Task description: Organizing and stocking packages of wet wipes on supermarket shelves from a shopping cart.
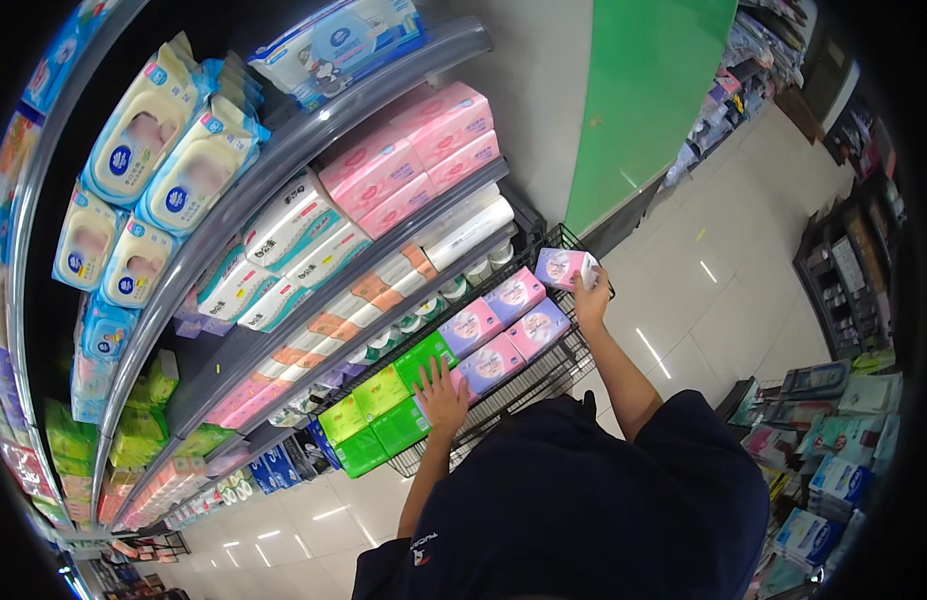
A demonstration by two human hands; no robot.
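Observation:
My right hand point(592, 300) grips the end of a purple-and-pink soft tissue pack point(558, 266) at the far right corner of a black wire basket point(542, 375). My left hand point(442, 397) lies palm down with fingers spread, over the border between a bright green tissue pack point(418, 361) and the pink-and-purple packs. In the basket, rows of tissue packs stand side by side: yellow-green packs point(376, 393) and green packs point(362, 451) at the left, pink-and-purple packs point(493, 360) at the right. The left palm hides part of the packs beneath it.
Store shelves point(463, 45) rise close behind the basket, stocked with wet wipes point(200, 176), pink tissue packs point(414, 157), white tissue packs point(291, 217) and paper rolls point(471, 225). A green panel point(643, 97) adjoins the shelf end. Packaged goods point(831, 427) hang at the right above the tiled floor point(703, 300).

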